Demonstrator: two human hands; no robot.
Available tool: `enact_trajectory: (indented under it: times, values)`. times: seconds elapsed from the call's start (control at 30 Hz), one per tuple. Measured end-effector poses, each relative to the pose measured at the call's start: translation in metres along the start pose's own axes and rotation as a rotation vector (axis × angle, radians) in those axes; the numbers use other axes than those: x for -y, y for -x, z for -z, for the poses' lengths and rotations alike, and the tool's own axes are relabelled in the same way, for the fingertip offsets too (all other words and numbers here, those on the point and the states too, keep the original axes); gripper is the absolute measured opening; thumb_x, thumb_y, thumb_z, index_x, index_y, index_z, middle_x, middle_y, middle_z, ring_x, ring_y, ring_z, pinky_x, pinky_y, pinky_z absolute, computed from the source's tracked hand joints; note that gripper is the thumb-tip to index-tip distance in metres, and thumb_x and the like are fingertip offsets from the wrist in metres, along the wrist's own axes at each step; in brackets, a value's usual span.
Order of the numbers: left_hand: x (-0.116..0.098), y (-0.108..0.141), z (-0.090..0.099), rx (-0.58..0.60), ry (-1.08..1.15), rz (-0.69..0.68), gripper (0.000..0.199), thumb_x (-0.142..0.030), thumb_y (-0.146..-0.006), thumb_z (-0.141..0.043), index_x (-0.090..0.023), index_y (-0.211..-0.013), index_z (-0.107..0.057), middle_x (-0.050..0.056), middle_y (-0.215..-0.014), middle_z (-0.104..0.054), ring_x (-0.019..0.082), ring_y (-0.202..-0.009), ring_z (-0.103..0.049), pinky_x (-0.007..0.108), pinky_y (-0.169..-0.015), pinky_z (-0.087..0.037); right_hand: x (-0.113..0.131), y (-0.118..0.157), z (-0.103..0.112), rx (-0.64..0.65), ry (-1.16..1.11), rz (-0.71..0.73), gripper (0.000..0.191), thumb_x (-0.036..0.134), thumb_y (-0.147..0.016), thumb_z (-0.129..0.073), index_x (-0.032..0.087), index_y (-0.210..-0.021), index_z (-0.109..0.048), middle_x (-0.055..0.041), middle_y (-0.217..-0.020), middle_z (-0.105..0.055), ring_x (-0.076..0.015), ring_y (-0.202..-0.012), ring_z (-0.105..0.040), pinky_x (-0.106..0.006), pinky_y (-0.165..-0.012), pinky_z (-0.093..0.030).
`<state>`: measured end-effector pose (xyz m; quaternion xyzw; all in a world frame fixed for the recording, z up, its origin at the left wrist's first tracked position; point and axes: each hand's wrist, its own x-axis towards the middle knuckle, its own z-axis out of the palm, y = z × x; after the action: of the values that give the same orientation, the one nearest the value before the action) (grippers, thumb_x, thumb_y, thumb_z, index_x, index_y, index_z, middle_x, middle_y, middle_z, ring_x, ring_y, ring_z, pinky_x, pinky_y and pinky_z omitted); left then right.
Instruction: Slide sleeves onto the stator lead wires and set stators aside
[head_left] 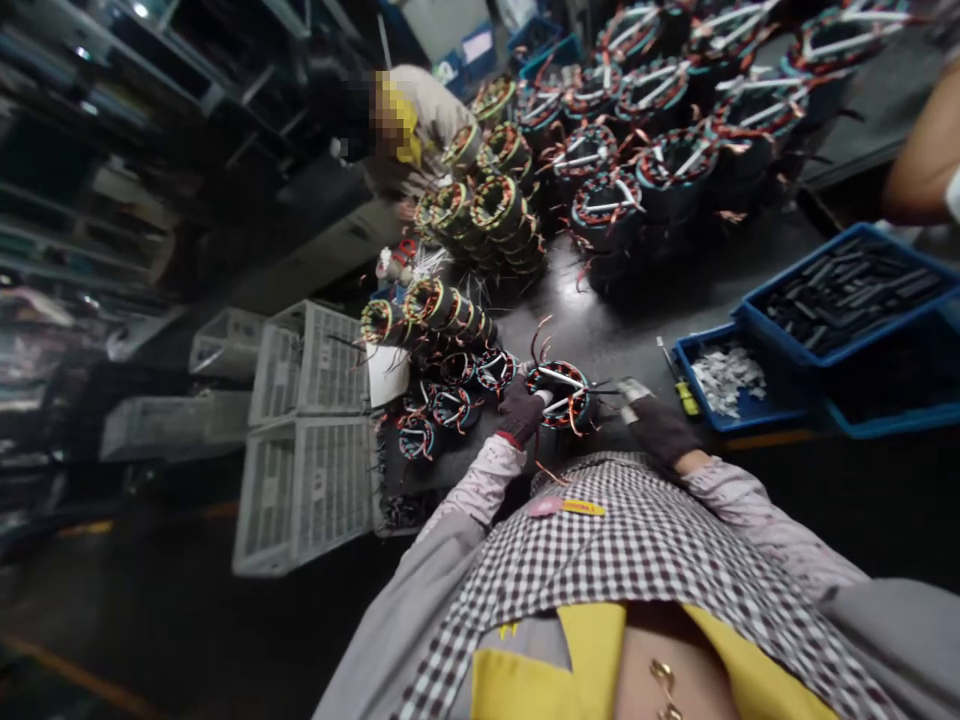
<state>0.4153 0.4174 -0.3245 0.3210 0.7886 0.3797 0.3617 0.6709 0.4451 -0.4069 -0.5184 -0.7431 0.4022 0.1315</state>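
Note:
A motor stator [576,418] with copper windings, orange leads and white strips across its open top stands on the dark table in front of me. My left hand [523,408], in a dark glove with pale fingertips, grips the stator's left rim. Just right of the stator is my right hand [657,424], gloved the same way. Its fingers are pinched together at a thin dark piece reaching towards the stator's rim; I cannot make out what it is. A screwdriver [686,396] with a yellow handle lies to the right of that hand.
Many stators [607,200] stand stacked at the back; smaller stators [452,405] sit left. Blue bins hold black strips [847,290] and small white pieces [726,380]. Grey plastic crates [307,490] flank the table's left. A co-worker [431,110] is behind; another person's arm [926,150] is at right.

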Motion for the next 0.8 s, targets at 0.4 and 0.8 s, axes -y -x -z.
enact_trajectory:
  times: [0.4, 0.8]
  values:
    - [0.001, -0.012, 0.045, -0.089, 0.497, -0.145, 0.04, 0.002, -0.071, -0.08, -0.02, -0.103, -0.08, 0.009, -0.103, -0.08, 0.023, -0.099, -0.074, 0.041, -0.104, -0.06, 0.16, -0.048, 0.058, 0.293, 0.581, 0.101, 0.033, 0.034, -0.106, -0.059, 0.015, -0.124, -0.078, -0.0289, -0.118, -0.079, -0.0425, -0.106, -0.078, -0.047, -0.089, -0.056]
    - [-0.06, -0.027, 0.032, 0.584, 0.031, -0.155, 0.024, -0.022, -0.067, -0.097, -0.028, -0.064, -0.074, 0.004, -0.059, -0.069, 0.026, -0.063, -0.069, 0.038, -0.087, -0.063, 0.17, -0.041, 0.053, 0.234, 0.606, 0.03, 0.042, 0.04, -0.115, -0.046, 0.016, -0.139, -0.07, -0.0243, -0.134, -0.076, -0.0321, -0.117, -0.074, -0.038, -0.094, -0.05]
